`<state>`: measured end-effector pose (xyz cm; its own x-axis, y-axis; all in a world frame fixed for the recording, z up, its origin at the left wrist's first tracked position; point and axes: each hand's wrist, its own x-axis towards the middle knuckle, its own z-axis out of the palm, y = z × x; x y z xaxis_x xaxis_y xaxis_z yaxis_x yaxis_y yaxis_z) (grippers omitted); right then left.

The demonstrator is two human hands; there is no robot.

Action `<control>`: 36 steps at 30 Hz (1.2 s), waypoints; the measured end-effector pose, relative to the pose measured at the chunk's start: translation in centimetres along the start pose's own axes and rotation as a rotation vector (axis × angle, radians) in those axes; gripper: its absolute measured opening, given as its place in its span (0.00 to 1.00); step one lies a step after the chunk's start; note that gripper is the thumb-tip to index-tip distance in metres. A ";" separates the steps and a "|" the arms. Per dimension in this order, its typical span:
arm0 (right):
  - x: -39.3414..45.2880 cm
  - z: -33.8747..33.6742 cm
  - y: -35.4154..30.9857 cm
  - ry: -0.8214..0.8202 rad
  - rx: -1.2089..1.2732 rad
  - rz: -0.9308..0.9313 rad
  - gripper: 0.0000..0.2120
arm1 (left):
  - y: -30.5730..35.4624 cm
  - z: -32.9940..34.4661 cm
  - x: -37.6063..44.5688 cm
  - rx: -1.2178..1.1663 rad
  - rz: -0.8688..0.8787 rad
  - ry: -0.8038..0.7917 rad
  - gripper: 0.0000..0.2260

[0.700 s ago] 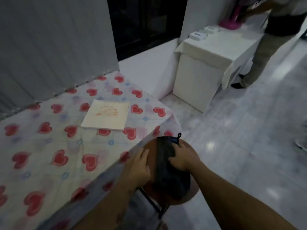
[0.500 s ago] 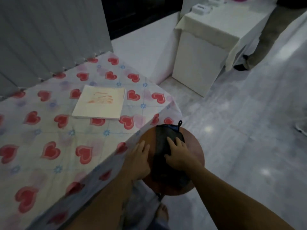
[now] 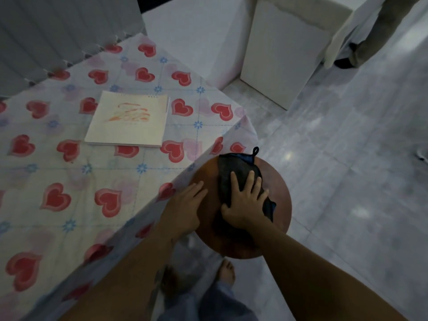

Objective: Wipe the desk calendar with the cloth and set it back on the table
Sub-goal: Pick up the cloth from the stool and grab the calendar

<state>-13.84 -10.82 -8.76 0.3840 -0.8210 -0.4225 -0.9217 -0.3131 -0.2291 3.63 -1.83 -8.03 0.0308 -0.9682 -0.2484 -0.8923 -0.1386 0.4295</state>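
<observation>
The desk calendar (image 3: 128,121) lies flat on the table (image 3: 69,181), a cream page with orange scribbles facing up. A dark cloth (image 3: 234,167) with a blue edge and a small loop lies on a round brown stool (image 3: 275,225) at the table's right corner. My right hand (image 3: 246,202) rests flat on the cloth with fingers spread, pressing it onto the seat. My left hand (image 3: 187,205) lies flat on the stool's left rim beside the cloth, fingers extended, holding nothing.
The table wears a cloth printed with red hearts. A white cabinet (image 3: 289,54) stands at the back right, with another person's legs (image 3: 368,38) beside it. My bare foot (image 3: 227,272) is on the pale tiled floor under the stool.
The view has tipped downward and moved closer. My right hand has opened from a curled grip to a flat, spread palm on the cloth. My left hand has stayed at the stool's rim.
</observation>
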 end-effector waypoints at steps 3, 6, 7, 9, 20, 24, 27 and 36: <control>-0.1 -0.2 0.5 0.020 -0.034 -0.010 0.46 | 0.4 0.0 -0.2 -0.003 -0.018 0.010 0.32; 0.0 -0.2 0.7 0.048 -0.018 -0.003 0.44 | 0.9 -0.1 -0.3 -0.034 -0.036 0.039 0.31; -0.1 -0.1 0.6 0.058 -0.020 0.004 0.43 | 1.0 -0.1 -0.3 -0.044 -0.045 0.048 0.31; -0.3 0.2 0.4 0.088 -0.039 0.004 0.40 | 1.2 -0.1 -0.3 -0.064 -0.060 0.049 0.31; -1.0 -3.4 1.2 0.116 0.012 -0.083 0.33 | 3.2 -3.6 -1.0 -0.326 -0.302 0.047 0.27; -1.5 -6.4 -0.2 0.159 0.139 -0.142 0.30 | 3.8 -7.2 -1.4 -0.359 -0.281 0.157 0.23; -1.5 -8.9 -2.3 0.234 0.216 -0.218 0.30 | 3.6 -10.5 -1.9 -0.328 -0.276 0.251 0.19; 1.9 -14.6 -10.3 0.326 0.354 -0.407 0.28 | 0.3 -18.0 -2.4 -0.332 -0.329 0.495 0.19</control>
<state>-4.45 -16.07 5.60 0.6118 -0.7902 0.0365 -0.6092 -0.5001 -0.6154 11.34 -3.28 8.31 0.5503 -0.8348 -0.0194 -0.6180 -0.4227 0.6628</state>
